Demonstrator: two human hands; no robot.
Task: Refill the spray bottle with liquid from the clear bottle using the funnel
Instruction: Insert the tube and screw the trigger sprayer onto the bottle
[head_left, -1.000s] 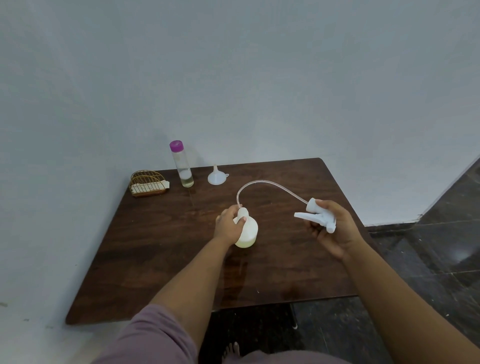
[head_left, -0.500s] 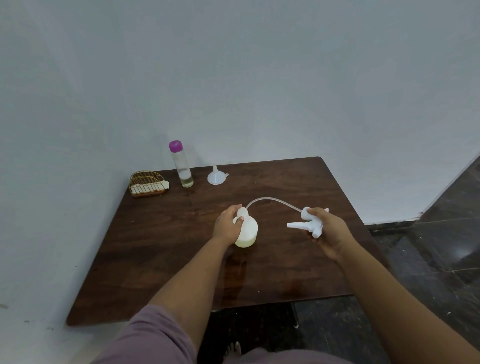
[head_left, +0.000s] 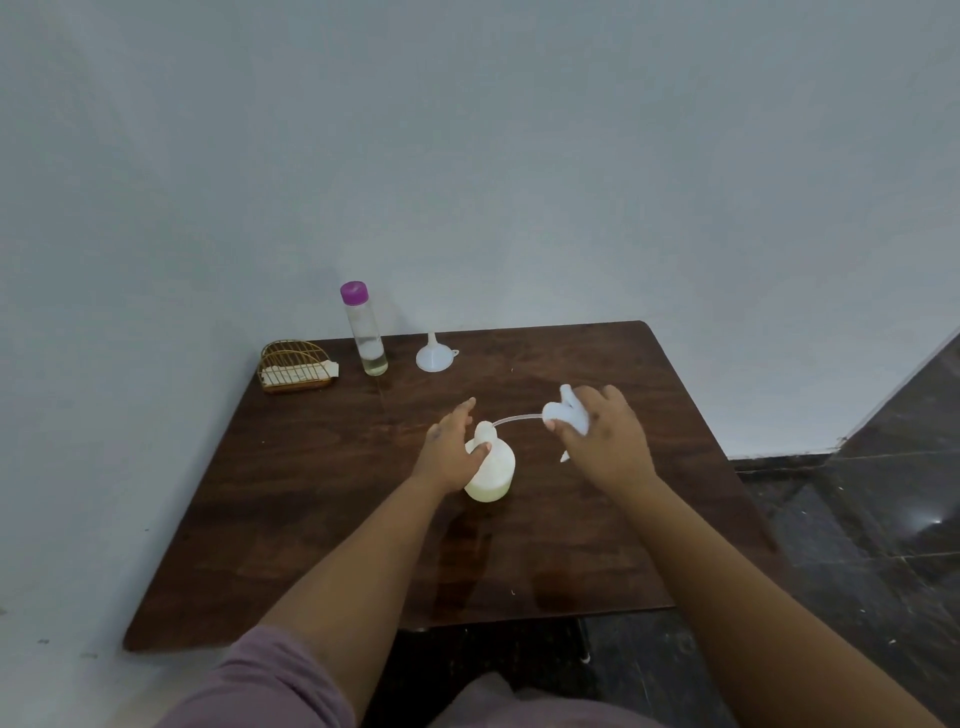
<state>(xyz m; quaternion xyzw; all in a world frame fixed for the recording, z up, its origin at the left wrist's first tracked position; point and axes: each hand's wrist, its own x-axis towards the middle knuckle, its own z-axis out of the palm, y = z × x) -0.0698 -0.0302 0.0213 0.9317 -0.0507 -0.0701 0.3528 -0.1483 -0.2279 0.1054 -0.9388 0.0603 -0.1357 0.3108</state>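
Bottles: I count two, white plastic spray bottle (head_left: 491, 470) centre, clear purple-capped bottle (head_left: 364, 330) far left.
Funnel: one white plastic funnel (head_left: 435, 356), far.
Left hand (head_left: 453, 449): fingers straight, thumb resting on the spray bottle.
Right hand (head_left: 605, 439): I'm gripping one white trigger sprayer head (head_left: 567, 410).

a dark wooden table (head_left: 311, 519) stands against a pale wall. at its far left corner sits a gold wire holder (head_left: 294, 365); just right of it stands a clear bottle (head_left: 365, 332) with a purple cap, then a white funnel (head_left: 435, 356), mouth down. nearer the middle stands a white spray bottle (head_left: 493, 473).
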